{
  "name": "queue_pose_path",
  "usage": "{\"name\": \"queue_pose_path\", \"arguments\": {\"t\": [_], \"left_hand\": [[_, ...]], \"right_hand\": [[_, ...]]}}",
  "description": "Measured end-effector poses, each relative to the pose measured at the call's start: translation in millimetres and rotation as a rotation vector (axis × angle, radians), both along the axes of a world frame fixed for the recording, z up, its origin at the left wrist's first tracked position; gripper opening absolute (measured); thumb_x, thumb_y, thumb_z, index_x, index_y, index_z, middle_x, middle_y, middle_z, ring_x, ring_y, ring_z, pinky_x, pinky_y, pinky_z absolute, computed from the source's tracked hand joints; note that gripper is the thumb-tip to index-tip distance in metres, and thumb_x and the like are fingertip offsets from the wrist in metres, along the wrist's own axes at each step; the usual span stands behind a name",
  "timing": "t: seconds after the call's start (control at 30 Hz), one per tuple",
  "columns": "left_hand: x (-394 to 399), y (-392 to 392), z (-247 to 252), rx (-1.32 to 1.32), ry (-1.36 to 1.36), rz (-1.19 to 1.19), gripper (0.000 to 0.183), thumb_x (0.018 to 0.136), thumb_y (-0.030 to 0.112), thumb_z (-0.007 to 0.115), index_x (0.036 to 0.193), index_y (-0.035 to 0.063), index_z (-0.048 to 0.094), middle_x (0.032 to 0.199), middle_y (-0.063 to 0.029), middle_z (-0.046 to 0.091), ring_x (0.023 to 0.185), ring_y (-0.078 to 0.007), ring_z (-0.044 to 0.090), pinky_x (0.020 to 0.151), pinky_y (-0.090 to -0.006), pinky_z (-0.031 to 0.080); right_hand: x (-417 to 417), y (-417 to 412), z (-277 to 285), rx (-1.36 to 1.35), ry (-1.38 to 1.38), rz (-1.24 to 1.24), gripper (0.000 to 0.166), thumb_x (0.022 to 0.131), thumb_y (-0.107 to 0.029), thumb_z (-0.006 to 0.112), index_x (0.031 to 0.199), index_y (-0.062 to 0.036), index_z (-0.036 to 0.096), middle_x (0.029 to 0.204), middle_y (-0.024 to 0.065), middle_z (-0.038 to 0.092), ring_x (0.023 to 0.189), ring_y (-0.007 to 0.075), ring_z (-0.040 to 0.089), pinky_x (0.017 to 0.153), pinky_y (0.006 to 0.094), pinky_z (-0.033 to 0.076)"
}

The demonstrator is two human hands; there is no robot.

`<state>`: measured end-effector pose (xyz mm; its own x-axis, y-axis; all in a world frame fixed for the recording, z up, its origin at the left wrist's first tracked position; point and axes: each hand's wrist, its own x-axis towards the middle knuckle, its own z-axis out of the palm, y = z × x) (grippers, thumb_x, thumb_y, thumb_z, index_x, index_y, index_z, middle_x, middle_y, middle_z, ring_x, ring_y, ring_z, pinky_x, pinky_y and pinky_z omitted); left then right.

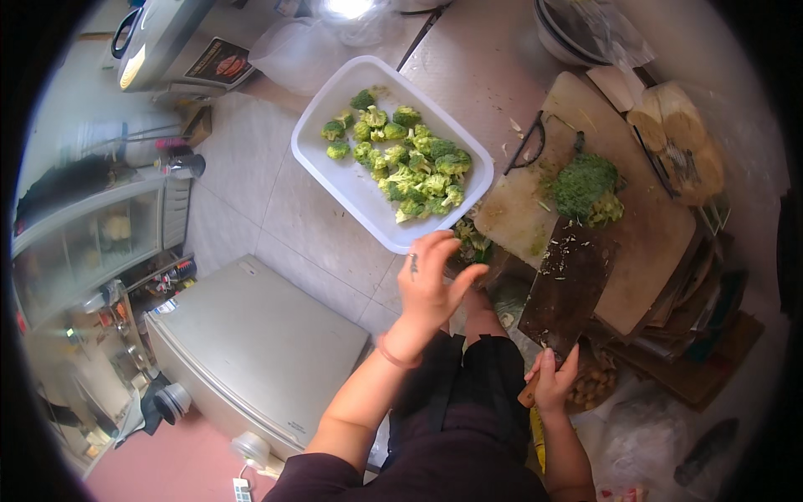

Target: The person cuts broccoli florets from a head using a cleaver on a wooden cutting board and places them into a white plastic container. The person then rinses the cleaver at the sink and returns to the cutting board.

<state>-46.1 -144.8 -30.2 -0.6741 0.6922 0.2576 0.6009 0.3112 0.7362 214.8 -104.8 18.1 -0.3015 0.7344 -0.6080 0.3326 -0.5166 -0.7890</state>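
Note:
My right hand [552,379] grips the wooden handle of a cleaver [568,276], its broad dark blade flecked with green and pale bits. The blade reaches over the edge of a worn cutting board [646,263]. Beyond its far end, a head of broccoli [586,185] rests on the board. Fingers spread and holding nothing, my left hand [430,273] hovers by the near corner of a white plastic tub [326,185]. Whether it touches the rim I cannot tell. Inside the tub lie many cut broccoli florets [408,166].
Cardboard pieces [696,351] are stacked beside the board at right. Broccoli scraps [470,241] lie below the tub's corner. A silver-topped refrigerator [263,339] stands at left. Bagged round items [680,141] sit right of the board, and a bowl [568,31] is at the back.

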Motion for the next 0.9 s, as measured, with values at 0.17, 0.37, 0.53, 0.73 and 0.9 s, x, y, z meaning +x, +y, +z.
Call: {"name": "queue_pose_path", "arguments": {"t": [0.17, 0.37, 0.53, 0.73, 0.9], "left_hand": [[-26, 17, -13, 0.012, -0.004, 0.178, 0.047, 0.073, 0.003, 0.08, 0.113, 0.0024, 0.055, 0.108, -0.0131, 0.065, 0.1, -0.0274, 0.061, 0.084, -0.0344, 0.049], [-52, 37, -15, -0.197, 0.09, -0.047, 0.074, 0.072, -0.002, 0.071, 0.138, 0.0065, 0.039, 0.11, -0.0044, 0.067, 0.12, -0.0283, 0.048, 0.105, -0.0433, 0.025], [-59, 33, -27, -0.152, 0.043, -0.028, 0.073, 0.072, -0.002, 0.071, 0.138, 0.0059, 0.039, 0.1, -0.0026, 0.068, 0.11, -0.0223, 0.055, 0.102, -0.04, 0.027], [-53, 19, -30, 0.018, 0.054, 0.187, 0.061, 0.078, -0.005, 0.069, 0.133, 0.003, 0.044, 0.098, -0.0057, 0.065, 0.1, -0.019, 0.06, 0.1, -0.0375, 0.037], [-22, 48, -9, 0.125, -0.094, 0.02, 0.043, 0.075, -0.004, 0.071, 0.115, 0.0009, 0.058, 0.11, -0.0158, 0.062, 0.102, -0.0324, 0.059, 0.091, -0.0391, 0.047]], "right_hand": [[-1, 2, 0, -0.011, -0.001, -0.029, 0.032, 0.099, -0.007, 0.048, 0.128, 0.0015, 0.04, 0.071, 0.0026, 0.051, 0.053, 0.0082, 0.049, 0.05, 0.0221, 0.046], [-1, 2, 2, -0.003, 0.015, -0.015, 0.028, 0.098, -0.007, 0.049, 0.125, 0.0011, 0.043, 0.071, 0.0027, 0.052, 0.054, 0.0083, 0.05, 0.051, 0.0219, 0.046], [-1, 0, 0, 0.012, 0.023, -0.015, 0.026, 0.098, -0.007, 0.049, 0.122, 0.0014, 0.043, 0.071, 0.0026, 0.052, 0.054, 0.0081, 0.05, 0.05, 0.0224, 0.046], [-2, -3, -2, -0.003, 0.016, -0.09, 0.024, 0.098, -0.005, 0.05, 0.121, 0.0003, 0.044, 0.071, 0.0018, 0.052, 0.054, 0.0075, 0.049, 0.051, 0.0224, 0.046], [3, -8, -8, 0.045, 0.043, -0.214, 0.023, 0.099, -0.006, 0.051, 0.121, -0.0008, 0.044, 0.07, 0.0008, 0.052, 0.053, 0.0071, 0.049, 0.051, 0.022, 0.045]]}}
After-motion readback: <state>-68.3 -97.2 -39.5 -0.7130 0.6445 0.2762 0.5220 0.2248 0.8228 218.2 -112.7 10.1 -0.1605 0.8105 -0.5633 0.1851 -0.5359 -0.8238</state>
